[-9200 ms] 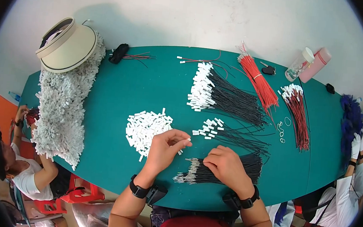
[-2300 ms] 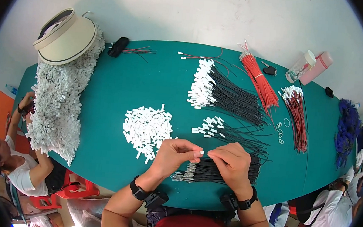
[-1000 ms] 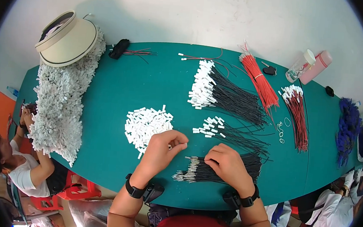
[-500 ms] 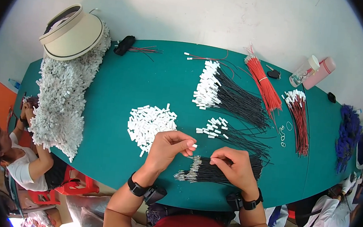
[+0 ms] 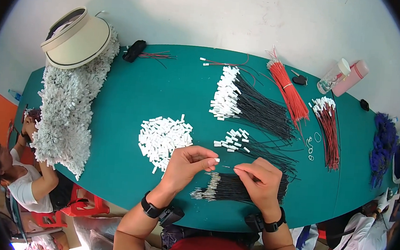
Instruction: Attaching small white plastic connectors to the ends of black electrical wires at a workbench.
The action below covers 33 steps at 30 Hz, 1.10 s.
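Between thumb and forefinger, my left hand (image 5: pixel 185 166) pinches a small white plastic connector housing (image 5: pixel 217 160). My right hand (image 5: pixel 262 180) is closed on a black wire whose bare metal terminal (image 5: pixel 226 166) points left, a short gap from the housing. Under my right hand lies a bundle of black wires (image 5: pixel 232 188) with metal terminals at the left ends. Left of my left hand is a heap of loose white housings (image 5: pixel 163 138). Just beyond my hands, several black wires with white housings fitted (image 5: pixel 232 140) lie loosely spread.
Farther back lie a large bunch of housed black wires (image 5: pixel 262 106), a tied red wire bundle (image 5: pixel 289 94) and dark red wires (image 5: pixel 328 135). A white wire pile (image 5: pixel 67 114) carries a sun visor (image 5: pixel 82 40). Bottles (image 5: pixel 351 78) stand back right. Other people sit at both ends.
My right hand has lifted a wire from the black bundle and brought its terminal up toward the housing. My left hand keeps its pinch and has shifted only slightly.
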Available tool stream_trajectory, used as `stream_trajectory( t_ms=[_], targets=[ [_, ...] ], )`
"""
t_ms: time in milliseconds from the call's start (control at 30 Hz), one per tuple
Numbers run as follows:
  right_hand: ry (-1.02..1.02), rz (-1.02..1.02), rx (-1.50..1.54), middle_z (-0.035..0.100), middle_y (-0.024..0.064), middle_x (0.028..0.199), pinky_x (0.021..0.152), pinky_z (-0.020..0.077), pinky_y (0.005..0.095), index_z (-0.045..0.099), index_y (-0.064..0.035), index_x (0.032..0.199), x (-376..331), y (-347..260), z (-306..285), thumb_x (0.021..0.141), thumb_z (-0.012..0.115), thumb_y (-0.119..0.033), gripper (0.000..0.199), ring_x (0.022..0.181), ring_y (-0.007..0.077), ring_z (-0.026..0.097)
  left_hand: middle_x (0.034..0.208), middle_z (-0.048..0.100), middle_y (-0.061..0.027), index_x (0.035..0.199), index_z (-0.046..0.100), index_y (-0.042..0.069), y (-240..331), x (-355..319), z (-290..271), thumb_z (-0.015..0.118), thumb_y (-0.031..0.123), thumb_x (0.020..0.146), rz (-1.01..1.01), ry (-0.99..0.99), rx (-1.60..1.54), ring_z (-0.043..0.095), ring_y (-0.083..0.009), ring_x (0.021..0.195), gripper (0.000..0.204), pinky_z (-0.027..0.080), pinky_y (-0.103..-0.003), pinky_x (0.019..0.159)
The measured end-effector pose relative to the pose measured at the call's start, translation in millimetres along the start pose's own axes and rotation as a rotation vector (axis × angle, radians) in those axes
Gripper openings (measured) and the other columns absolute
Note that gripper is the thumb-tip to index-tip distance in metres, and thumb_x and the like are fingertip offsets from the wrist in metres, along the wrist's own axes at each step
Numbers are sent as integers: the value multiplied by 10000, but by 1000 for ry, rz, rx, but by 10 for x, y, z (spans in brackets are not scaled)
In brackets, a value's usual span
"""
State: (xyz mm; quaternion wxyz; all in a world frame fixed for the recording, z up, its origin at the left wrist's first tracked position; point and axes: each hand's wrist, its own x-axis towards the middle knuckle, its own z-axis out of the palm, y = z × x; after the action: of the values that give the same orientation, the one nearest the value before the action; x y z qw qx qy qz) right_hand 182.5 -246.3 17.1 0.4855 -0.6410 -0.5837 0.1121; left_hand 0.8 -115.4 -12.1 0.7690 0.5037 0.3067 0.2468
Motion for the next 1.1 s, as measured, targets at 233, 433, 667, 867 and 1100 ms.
stream_trajectory(
  t_ms=[233,433,667,867,1100],
  targets=[
    [34,42,43,704,61,758,560,456,254,766,-31,875,8,-35,38,790,788,43,114,617,147,604,921,746,-110,1038,727,-42,3,-14,16,736,11,917,-14,-20,19,715,-156,813,133,577,-265,749],
    [50,-7,19,713,63,790,602,480,286,750,-38,880,10,-2,52,787,790,24,119,671,188,638,906,744,-107,1022,724,-39,-7,-14,22,749,8,905,-34,-36,-16,712,-152,805,129,573,-262,737],
    [42,-84,-73,719,44,799,672,468,327,738,-66,860,32,0,34,771,799,-7,123,707,214,647,896,746,-109,1019,725,-41,1,-15,16,758,1,893,-76,-48,-71,709,-151,792,136,571,-262,724],
    [51,-97,-86,723,41,793,672,467,320,741,-69,845,35,-7,62,758,802,-6,123,701,206,651,880,747,-110,1004,730,-42,-15,-15,21,762,-1,888,-74,-69,-88,716,-156,786,127,573,-260,715],
    [56,-115,-100,724,39,795,667,469,322,744,-73,847,20,-16,105,753,797,-2,129,699,207,652,881,750,-117,987,733,-42,-41,-22,59,763,-6,887,-66,-63,-83,723,-161,780,110,579,-261,707]
  ],
)
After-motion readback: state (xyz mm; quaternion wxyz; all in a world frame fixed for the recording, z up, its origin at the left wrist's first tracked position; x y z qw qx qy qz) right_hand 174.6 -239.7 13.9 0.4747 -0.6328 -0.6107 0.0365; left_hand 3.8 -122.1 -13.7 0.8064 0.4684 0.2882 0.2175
